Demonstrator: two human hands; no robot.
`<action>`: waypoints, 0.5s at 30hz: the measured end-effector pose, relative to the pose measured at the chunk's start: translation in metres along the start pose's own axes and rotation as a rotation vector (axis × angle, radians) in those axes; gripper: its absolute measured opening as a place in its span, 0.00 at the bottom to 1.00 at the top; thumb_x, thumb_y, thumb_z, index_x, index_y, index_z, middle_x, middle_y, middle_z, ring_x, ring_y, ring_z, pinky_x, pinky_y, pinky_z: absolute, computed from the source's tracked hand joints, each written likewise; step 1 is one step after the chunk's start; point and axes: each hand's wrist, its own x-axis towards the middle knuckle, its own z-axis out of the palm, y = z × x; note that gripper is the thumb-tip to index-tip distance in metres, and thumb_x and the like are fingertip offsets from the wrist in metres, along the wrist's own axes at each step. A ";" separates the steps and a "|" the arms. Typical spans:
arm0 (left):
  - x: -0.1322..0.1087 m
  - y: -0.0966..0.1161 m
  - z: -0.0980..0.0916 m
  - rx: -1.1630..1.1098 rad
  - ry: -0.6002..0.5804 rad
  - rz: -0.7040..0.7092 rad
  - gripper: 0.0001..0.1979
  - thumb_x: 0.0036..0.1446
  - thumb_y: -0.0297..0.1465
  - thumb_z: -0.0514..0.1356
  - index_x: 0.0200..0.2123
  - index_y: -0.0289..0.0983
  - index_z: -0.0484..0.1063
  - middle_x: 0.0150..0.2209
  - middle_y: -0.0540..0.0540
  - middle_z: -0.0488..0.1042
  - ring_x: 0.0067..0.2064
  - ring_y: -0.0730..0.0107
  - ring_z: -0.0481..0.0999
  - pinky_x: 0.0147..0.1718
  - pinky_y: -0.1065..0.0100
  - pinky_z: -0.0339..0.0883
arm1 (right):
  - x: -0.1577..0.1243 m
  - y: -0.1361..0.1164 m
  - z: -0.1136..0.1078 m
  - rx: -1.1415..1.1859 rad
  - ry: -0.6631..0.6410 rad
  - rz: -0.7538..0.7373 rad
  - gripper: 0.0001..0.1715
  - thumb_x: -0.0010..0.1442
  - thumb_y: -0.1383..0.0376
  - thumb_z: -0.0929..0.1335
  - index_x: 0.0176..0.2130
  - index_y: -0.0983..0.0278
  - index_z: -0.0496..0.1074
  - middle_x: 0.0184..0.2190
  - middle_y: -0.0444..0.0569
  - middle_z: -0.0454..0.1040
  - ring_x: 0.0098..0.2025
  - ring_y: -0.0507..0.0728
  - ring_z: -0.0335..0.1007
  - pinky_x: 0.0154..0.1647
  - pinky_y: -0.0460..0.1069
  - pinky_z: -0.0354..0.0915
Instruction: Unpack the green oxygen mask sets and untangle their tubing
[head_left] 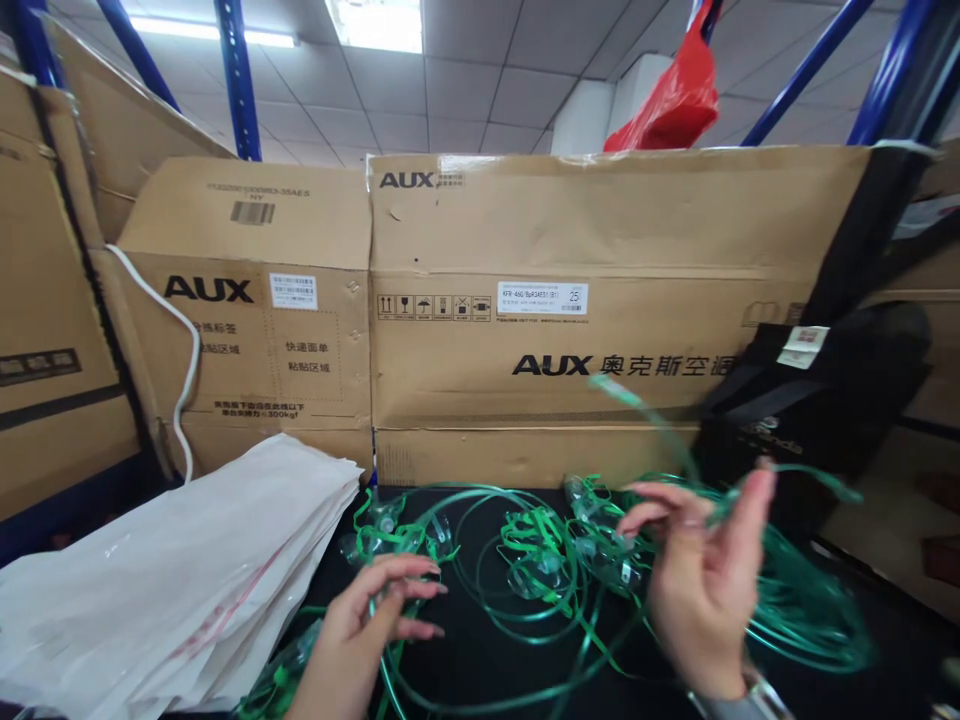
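Note:
My right hand (705, 575) is raised at the right, its fingers curled around green tubing (671, 435). One blurred end of the tubing points up and left, and another sticks out to the right. My left hand (379, 620) hovers low in the middle with curved fingers apart, close to a loop of the same tubing; I see nothing gripped in it. Clear masks with green straps (536, 555) lie between and beyond my hands, more of them (386, 525) behind my left hand. A coiled bundle of green tubing (814, 610) lies right of my right hand.
White plastic bags (172, 580) are stacked on the left of the black tabletop (517, 665). Cardboard panels (450, 370) wall off the back. A white cable (191, 370) hangs at left, a black bag (795, 420) stands at right, and a red bag (667, 105) hangs above.

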 end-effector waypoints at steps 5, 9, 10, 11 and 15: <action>-0.009 -0.014 0.010 -0.081 -0.166 -0.093 0.24 0.39 0.43 0.67 0.40 0.40 0.76 0.44 0.38 0.74 0.46 0.50 0.72 0.33 0.57 0.72 | -0.047 0.010 0.018 -0.332 -0.801 -0.364 0.36 0.63 0.70 0.56 0.64 0.57 0.35 0.32 0.49 0.73 0.30 0.54 0.70 0.31 0.46 0.68; -0.005 -0.015 0.008 -0.087 -0.138 -0.210 0.22 0.39 0.47 0.65 0.34 0.37 0.78 0.39 0.39 0.77 0.43 0.54 0.73 0.37 0.59 0.69 | -0.074 0.021 0.026 -0.496 -0.961 -0.632 0.32 0.64 0.69 0.53 0.64 0.65 0.36 0.32 0.51 0.75 0.32 0.55 0.71 0.31 0.46 0.67; -0.003 -0.014 0.007 -0.108 -0.129 -0.247 0.21 0.40 0.46 0.65 0.33 0.36 0.78 0.37 0.40 0.77 0.42 0.55 0.74 0.37 0.61 0.69 | -0.079 0.024 0.028 -0.502 -0.965 -0.659 0.31 0.65 0.68 0.53 0.64 0.65 0.37 0.30 0.50 0.75 0.30 0.55 0.71 0.29 0.45 0.67; -0.001 -0.013 0.006 -0.147 -0.126 -0.276 0.20 0.41 0.45 0.66 0.32 0.35 0.78 0.35 0.40 0.78 0.41 0.57 0.75 0.38 0.62 0.68 | -0.082 0.026 0.029 -0.487 -0.980 -0.677 0.30 0.65 0.68 0.53 0.64 0.66 0.38 0.29 0.50 0.75 0.28 0.54 0.70 0.28 0.44 0.66; 0.003 -0.009 0.002 -0.306 -0.128 -0.313 0.15 0.39 0.39 0.68 0.27 0.35 0.76 0.31 0.43 0.78 0.38 0.60 0.76 0.43 0.62 0.65 | -0.082 0.032 0.032 -0.305 -1.076 -0.535 0.27 0.65 0.62 0.56 0.61 0.64 0.50 0.28 0.49 0.74 0.26 0.53 0.68 0.25 0.44 0.65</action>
